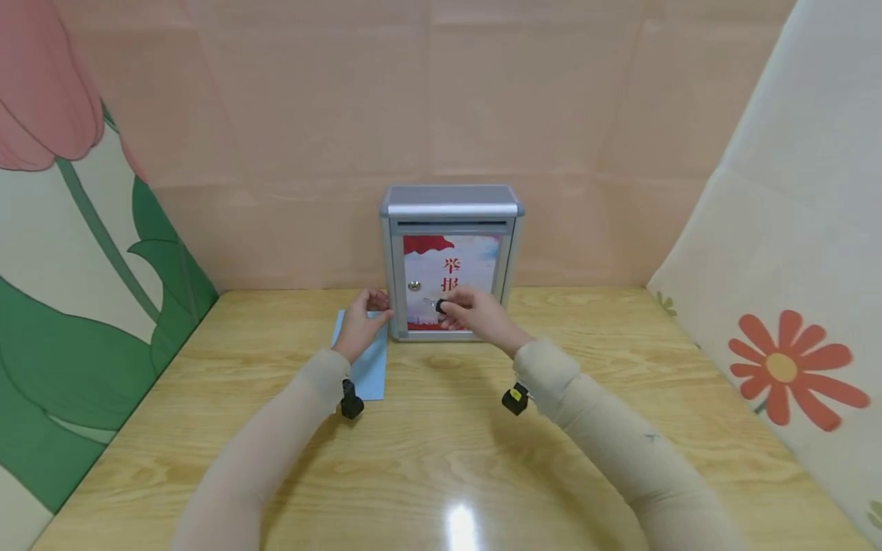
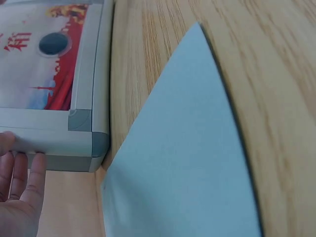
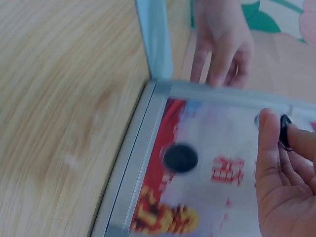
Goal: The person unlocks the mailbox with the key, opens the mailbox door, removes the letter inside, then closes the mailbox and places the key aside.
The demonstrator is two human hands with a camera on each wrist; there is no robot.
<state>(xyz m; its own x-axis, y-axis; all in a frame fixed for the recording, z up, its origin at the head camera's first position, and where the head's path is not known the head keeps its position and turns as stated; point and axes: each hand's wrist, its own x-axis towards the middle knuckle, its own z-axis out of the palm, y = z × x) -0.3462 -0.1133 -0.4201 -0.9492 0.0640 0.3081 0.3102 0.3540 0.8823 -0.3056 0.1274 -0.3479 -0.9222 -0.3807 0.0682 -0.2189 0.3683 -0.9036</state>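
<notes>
A grey metal suggestion box [image 1: 452, 200] stands upright, its front bearing red Chinese characters and a round lock [image 1: 414, 286]. My right hand [image 1: 482, 315] pinches a key [image 1: 441, 306] by its black head, in front of the panel. The key's metal blade points left, below and to the right of the lock. In the right wrist view, the black key head [image 3: 285, 132] shows between thumb and forefinger. Fingertips of my left hand [image 1: 360, 325] touch the left side of the box near its lower part; the left wrist view shows these fingers [image 2: 35, 180] along the side frame.
A light blue sheet or envelope [image 1: 372, 371] lies on the wooden table [image 1: 427, 444], left of the box and partly under my left hand. Behind the box hangs a plain pinkish cloth [image 1: 310, 138]. Flower-printed cloths flank the table on both sides.
</notes>
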